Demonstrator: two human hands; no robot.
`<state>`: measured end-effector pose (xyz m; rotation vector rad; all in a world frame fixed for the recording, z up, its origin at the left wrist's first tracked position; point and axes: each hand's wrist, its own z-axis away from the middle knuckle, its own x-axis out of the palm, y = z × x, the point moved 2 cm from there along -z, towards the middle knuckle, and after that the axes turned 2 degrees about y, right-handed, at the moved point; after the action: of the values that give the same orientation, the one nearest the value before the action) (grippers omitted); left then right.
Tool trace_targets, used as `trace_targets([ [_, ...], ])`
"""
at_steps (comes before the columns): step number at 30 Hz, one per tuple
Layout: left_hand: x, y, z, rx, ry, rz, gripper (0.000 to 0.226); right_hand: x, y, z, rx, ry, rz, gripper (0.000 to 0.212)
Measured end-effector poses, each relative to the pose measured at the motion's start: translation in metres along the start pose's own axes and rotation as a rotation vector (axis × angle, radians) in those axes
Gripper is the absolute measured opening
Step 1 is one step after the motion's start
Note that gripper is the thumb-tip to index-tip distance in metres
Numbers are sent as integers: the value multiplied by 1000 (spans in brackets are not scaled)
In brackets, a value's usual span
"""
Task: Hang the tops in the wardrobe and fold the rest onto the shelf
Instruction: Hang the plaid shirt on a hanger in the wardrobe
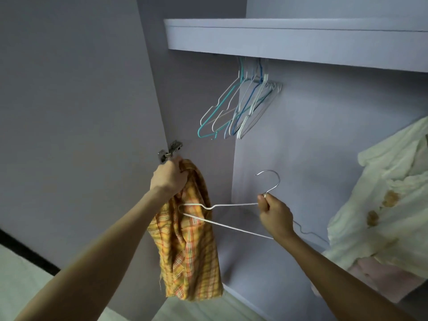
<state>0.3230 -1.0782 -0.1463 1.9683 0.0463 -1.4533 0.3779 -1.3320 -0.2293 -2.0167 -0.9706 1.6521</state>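
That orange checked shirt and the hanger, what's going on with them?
A person is getting a top ready to hang in the wardrobe. The left hand grips the bunched orange checked shirt by its top, so it dangles. The right hand pinches a white wire hanger at the base of its hook, with one end of it against the shirt. Spare hangers hang above, and a cream garment hangs at the right.

Two bare forearms in shot, no sleeves; left hand (170, 179) and right hand (275, 215) both without rings.
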Motion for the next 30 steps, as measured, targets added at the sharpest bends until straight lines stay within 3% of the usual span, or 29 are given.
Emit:
trace_targets([
  [5,-10,12,8,82,17,-164,39,3,-30,-5,-115,165,44,31],
  [7,-15,13,6,68,-8,-189,39,6,-35,-8,-165,65,35,32],
  [10,-18,17,6,62,-9,-186,40,18,-41,-7,-258,-241,-27,31],
  [11,-16,19,9,74,2,-174,39,20,-43,-7,-246,-241,-58,32],
  [14,-6,24,19,154,0,-128,35,16,-51,-18,-94,-61,-161,35],
  [16,1,24,22,225,-58,-105,41,14,-54,-22,-58,-39,-192,39],
  [21,14,16,32,404,-138,-423,42,6,-65,-21,-95,-22,-305,32],
  [27,0,21,33,464,-102,-388,37,2,-73,-20,-179,104,-395,30],
  [30,-8,26,28,408,-297,-302,45,-4,-76,-21,-250,158,-392,31],
])
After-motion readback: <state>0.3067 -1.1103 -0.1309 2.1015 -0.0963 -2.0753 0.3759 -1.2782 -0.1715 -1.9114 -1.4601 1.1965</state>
